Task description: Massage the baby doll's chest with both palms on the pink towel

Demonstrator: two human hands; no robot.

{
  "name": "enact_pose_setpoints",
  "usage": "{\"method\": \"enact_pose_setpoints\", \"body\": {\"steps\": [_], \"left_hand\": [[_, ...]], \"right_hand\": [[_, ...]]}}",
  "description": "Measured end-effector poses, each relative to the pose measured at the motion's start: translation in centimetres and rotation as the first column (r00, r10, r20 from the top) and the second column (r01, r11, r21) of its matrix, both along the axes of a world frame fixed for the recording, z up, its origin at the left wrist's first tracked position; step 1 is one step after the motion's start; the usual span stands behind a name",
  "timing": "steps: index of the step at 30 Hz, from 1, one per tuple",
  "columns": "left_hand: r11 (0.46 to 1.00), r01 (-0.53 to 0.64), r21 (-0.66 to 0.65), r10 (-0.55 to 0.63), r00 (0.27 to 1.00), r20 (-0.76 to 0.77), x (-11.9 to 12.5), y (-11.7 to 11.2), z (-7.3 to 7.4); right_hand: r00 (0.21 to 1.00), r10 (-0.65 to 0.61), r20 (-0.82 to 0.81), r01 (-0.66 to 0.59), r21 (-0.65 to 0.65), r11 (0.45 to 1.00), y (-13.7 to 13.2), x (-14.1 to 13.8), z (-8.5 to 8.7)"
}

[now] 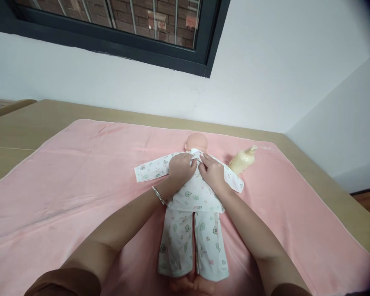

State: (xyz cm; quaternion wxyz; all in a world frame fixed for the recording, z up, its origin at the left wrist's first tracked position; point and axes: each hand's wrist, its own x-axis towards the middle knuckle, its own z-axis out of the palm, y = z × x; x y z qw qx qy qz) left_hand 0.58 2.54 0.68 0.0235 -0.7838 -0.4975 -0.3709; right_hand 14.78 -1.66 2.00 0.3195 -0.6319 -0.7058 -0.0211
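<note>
A baby doll (196, 141) lies on a pink blanket (89, 164), its head toward the wall and its feet toward me. It wears a white printed shirt (195, 197) and matching pants (179, 242). Both sleeves are spread out to the sides. At the collar, my left hand (182, 166) has its fingers closed on the shirt's neckline. My right hand (212, 172) pinches the same neckline from the other side. Whether a fastener is between the fingertips is hidden. A bracelet (158, 195) circles my left wrist.
A cream pump bottle (243, 159) lies on its side on the blanket, right of the doll's head. The blanket covers a wooden table (58, 113) set against a white wall (249, 82). A dark-framed window (160, 49) is above.
</note>
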Motion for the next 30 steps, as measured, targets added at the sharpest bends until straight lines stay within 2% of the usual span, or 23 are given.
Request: {"method": "enact_pose_setpoints", "body": {"steps": [4,10,15,18,23,30], "left_hand": [[1.0,0.029,0.0,-0.029,1.0,0.006,0.1,0.6,-0.2],[0.995,0.084,-0.057,-0.082,0.996,0.044,-0.1,1.8,-1.0],[0.99,0.136,-0.023,-0.132,0.983,0.126,-0.2,1.6,-1.0],[0.993,0.107,0.042,-0.112,0.984,0.135,-0.2,1.1,-1.0],[0.995,0.048,0.09,-0.06,0.989,0.135,-0.2,0.6,-1.1],[0.999,0.02,0.037,-0.026,0.989,0.146,0.0,0.4,-0.6]], "right_hand": [[0.999,-0.005,-0.036,0.005,-0.002,1.0,0.3,0.2,-0.5],[0.998,0.057,-0.038,-0.061,-0.11,0.992,1.7,1.2,-0.9],[0.98,0.083,-0.182,-0.1,-0.089,0.991,2.1,1.4,-1.2],[0.972,0.063,-0.225,-0.071,-0.031,0.997,1.6,1.0,-1.4],[0.984,0.006,-0.178,0.001,0.043,0.999,0.3,0.2,-1.1],[0.994,-0.044,-0.102,0.04,-0.042,0.998,0.5,0.0,-0.3]]}}
